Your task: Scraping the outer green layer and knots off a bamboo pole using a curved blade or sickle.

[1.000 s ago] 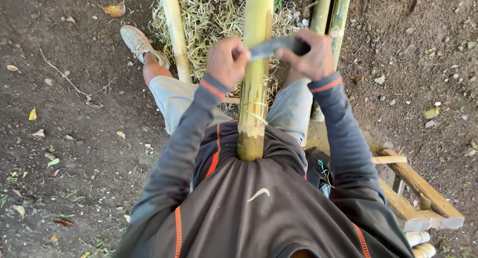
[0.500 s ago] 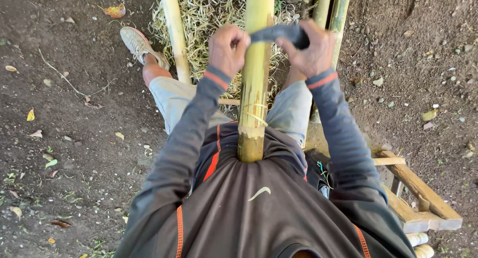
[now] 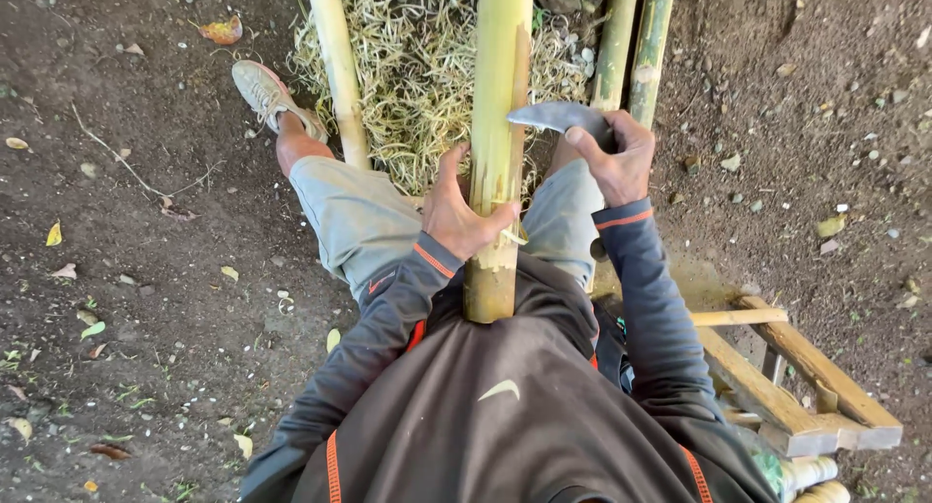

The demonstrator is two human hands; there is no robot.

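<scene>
A thick yellow-green bamboo pole runs from my chest away between my knees. My left hand wraps around the pole near its cut end, thumb across the front. My right hand is shut on the handle of a curved grey knife, whose blade tip rests against the right side of the pole. Thin bamboo shavings lie heaped under the pole.
A thinner pale bamboo lies left of the pole, and two green ones lie to the right. My shoe rests on dirt ground at the left. A low wooden stool frame stands at the right.
Both hands held the knife across the pole before. My left hand has let go of it and now grips the pole lower down. The knife has moved to the pole's right side.
</scene>
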